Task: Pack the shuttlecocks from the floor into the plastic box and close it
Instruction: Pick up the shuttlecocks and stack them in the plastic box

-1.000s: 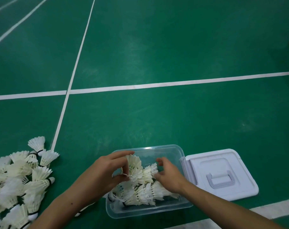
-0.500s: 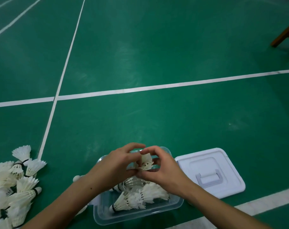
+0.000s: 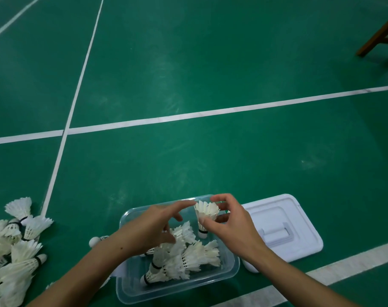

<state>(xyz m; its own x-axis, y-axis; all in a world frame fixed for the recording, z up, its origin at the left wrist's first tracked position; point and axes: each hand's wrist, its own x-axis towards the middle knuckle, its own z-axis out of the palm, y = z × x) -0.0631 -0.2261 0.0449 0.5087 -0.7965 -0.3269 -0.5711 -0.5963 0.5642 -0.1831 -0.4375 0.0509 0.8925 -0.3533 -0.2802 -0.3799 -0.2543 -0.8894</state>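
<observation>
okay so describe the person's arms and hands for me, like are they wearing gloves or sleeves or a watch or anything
Both hands are bare: no gloves on the left hand or the right hand. No rings, watch or wristband show on either. Both forearms are uncovered as far as the bottom edge of the picture, so no sleeve is in view. The left forearm has a small dark dot near the wrist.

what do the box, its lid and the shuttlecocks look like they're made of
Box: clear glossy plastic, since the shuttlecocks show through its walls. Lid: opaque white plastic with a moulded handle, smooth finish. Shuttlecocks: apparently white feathers with separate vanes; the rounded white bases could be cork or foam.
</observation>
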